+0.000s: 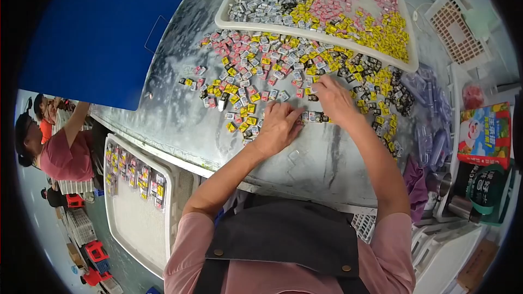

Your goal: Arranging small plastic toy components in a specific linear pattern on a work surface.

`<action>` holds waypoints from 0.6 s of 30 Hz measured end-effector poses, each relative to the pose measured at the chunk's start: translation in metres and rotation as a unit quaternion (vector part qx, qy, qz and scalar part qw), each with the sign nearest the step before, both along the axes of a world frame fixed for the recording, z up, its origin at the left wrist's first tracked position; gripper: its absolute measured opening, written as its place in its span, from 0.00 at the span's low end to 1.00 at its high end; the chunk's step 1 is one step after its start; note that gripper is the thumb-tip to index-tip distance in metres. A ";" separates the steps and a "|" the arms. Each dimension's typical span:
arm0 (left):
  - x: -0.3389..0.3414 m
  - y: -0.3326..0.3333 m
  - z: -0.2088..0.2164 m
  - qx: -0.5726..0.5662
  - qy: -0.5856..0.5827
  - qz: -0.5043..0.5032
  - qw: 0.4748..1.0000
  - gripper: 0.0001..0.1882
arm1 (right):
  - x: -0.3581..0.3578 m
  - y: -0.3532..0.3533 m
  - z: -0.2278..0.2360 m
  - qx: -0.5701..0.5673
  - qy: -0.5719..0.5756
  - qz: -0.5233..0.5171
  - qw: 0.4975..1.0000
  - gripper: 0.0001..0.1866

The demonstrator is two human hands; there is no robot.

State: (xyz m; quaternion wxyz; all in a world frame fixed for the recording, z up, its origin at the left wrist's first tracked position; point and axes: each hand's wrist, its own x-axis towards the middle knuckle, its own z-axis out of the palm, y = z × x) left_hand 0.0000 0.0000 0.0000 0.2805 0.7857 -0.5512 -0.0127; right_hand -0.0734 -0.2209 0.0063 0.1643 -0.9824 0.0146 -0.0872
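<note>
Hands point(279, 126) amid sm. pcs point(265, 67), wht tray point(294, 31) beyond, blue panel point(103, 32) far L.

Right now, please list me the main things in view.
Table: one, grey, centre.
Far tray: one, white, on table.
Small blocks: many; yellow, pink, white, black; table and far tray.
Near tray: one, white, lower left.
Filled clear packs: several, multicoloured, near tray.
Panel: one, blue, upper left.
Clear packaging: several, purplish, table's right.
Cloth: one, purple, right.
Printed box: one, multicoloured, far right.
Lattice basket: one, pale, upper right.
Co-workers: at least two, left, nearest in pink.
Left hand: one, bare, centre.
Right hand: one, bare, centre-right.
</note>
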 end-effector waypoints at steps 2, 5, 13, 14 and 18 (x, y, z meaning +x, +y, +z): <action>0.002 -0.008 -0.001 -0.009 -0.004 -0.021 1.000 0.25 | -0.005 -0.009 0.000 0.025 0.010 -0.060 0.998 0.14; 0.001 -0.007 0.000 0.002 0.002 -0.037 0.999 0.23 | -0.021 -0.004 0.004 0.046 0.011 -0.106 0.993 0.12; 0.009 -0.007 0.001 -0.003 0.004 -0.052 0.999 0.24 | -0.090 0.003 0.005 0.098 0.005 -0.154 0.983 0.15; 0.009 -0.007 0.001 -0.014 0.005 -0.049 0.999 0.24 | -0.094 0.004 0.006 0.134 0.010 -0.137 0.981 0.16; 0.008 -0.006 0.002 -0.013 0.009 -0.047 0.999 0.24 | -0.094 0.000 0.010 0.218 0.013 -0.117 0.969 0.18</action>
